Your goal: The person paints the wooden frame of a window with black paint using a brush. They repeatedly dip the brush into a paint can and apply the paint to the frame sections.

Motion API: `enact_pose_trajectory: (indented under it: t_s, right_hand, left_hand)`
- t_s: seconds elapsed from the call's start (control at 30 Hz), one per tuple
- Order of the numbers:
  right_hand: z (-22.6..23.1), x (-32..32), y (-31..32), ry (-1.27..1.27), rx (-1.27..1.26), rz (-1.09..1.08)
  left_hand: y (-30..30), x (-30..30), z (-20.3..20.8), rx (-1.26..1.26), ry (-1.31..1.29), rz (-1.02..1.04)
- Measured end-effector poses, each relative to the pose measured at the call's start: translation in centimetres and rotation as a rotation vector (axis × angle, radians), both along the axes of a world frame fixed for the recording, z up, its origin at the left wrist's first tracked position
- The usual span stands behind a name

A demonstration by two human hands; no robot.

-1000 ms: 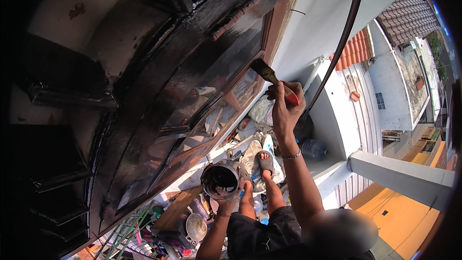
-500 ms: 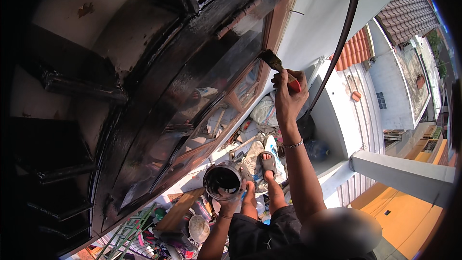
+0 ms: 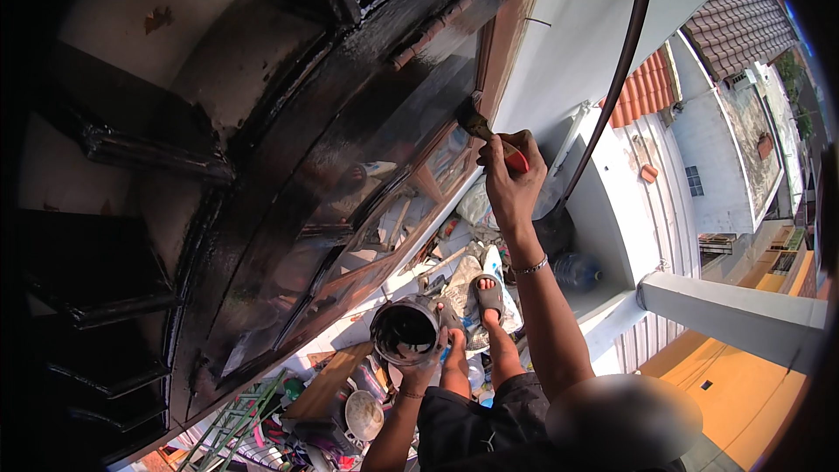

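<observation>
A paintbrush point(image 3: 474, 121) with a red-tipped handle is gripped in my right hand point(image 3: 514, 177). Its dark bristles touch or nearly touch a wooden window frame point(image 3: 419, 135), between the panes; exact contact is hard to tell. Much of the surrounding wood shines with wet-looking black paint, while the edge strip by the white wall still shows brown. Lower down, my left hand point(image 3: 426, 365) holds a paint can point(image 3: 405, 329) from the side, its mouth facing up. Inside it is dark, with black paint coating the walls.
A dark hose or pipe point(image 3: 622, 70) curves down along the white wall point(image 3: 568, 26). Below, around my sandalled feet point(image 3: 489, 295), lie sacks, a wooden board point(image 3: 328, 382), a round pale container point(image 3: 363, 415) and mixed clutter. A large water bottle point(image 3: 577, 272) rests on the ledge at right.
My right hand has moved the paintbrush slightly left and down, away from the brown edge strip and onto the darker wood. My left hand and the paint can stay almost in place.
</observation>
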State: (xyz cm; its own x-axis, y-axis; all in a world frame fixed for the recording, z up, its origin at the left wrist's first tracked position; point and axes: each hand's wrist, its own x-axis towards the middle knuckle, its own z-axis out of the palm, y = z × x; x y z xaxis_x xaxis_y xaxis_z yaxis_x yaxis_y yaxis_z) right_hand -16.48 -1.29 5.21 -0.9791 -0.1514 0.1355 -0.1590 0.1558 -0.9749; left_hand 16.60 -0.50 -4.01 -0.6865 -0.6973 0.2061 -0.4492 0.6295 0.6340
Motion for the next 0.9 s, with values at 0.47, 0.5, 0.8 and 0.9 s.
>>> enact_pose_trajectory:
  t_s: [0.47, 0.5, 0.8, 0.9]
  right_hand:
    - [0.6, -0.5, 0.5, -0.01, -0.176, -0.162]
    - [1.1, -0.8, 0.2, -0.016, -0.22, -0.187]
    - [-0.7, -0.3, -0.8, -0.058, -0.202, -0.244]
    - [0.0, -0.6, -1.9, -0.087, -0.342, -0.273]
  left_hand:
    - [0.3, -0.4, 1.2, -0.002, -0.016, -0.064]
    - [0.3, -0.5, 1.3, -0.008, -0.014, -0.068]
    - [0.1, -1.7, 2.8, -0.234, -0.085, -0.079]
    - [0.2, -1.4, 2.7, -0.067, -0.039, -0.08]
